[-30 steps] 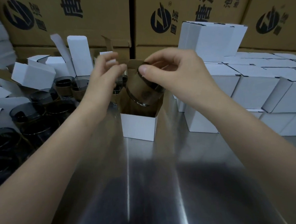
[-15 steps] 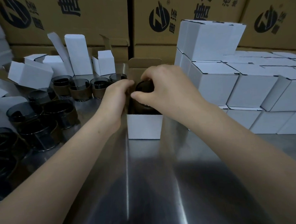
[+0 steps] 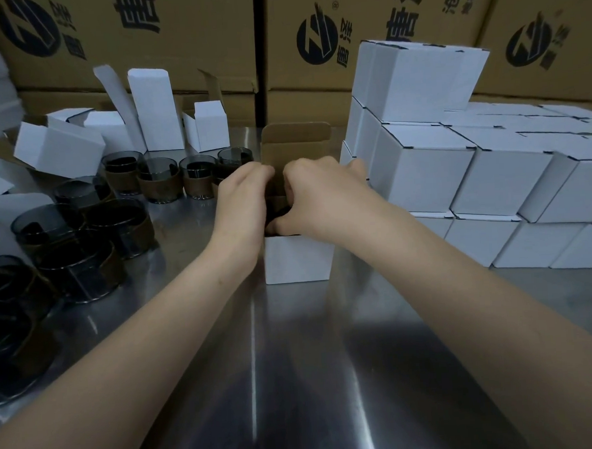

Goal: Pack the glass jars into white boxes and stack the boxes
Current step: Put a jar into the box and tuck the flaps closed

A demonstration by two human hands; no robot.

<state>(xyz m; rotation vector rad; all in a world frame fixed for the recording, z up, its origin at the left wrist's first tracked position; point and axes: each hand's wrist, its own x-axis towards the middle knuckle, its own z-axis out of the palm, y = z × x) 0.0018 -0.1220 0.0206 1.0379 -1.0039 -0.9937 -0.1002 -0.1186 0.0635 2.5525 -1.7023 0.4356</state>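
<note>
The right hand (image 3: 317, 195) is curled down into the top of the open white box (image 3: 298, 258), thumb on the near side and fingers over the far side. It looks wrapped around the jar (image 3: 274, 220), which sits down inside the box with only a dark sliver of it showing between the two hands. The left hand (image 3: 243, 199) is bent over the box's left edge, but its fingertips are hidden behind the hand itself, so honestly can't tell if it's pinching the wall, a flap or nothing at all.

The box stands upright in the middle of the shiny metal table (image 3: 295, 361). Its back flap (image 3: 295, 142) sticks straight up, brown on the inside.

To the left there's a whole bunch of loose jars (image 3: 158, 180), dark glass with brown bands around them, all standing mouth-up. Behind those, a jumble of empty boxes (image 3: 57, 151), some lying tipped, some with their flaps up.

On the right, just beside the right hand, is a neat stack of closed boxes (image 3: 426, 176), several layers high. Big brown cartons (image 3: 175, 35) with black printed logos run along the back.
</note>
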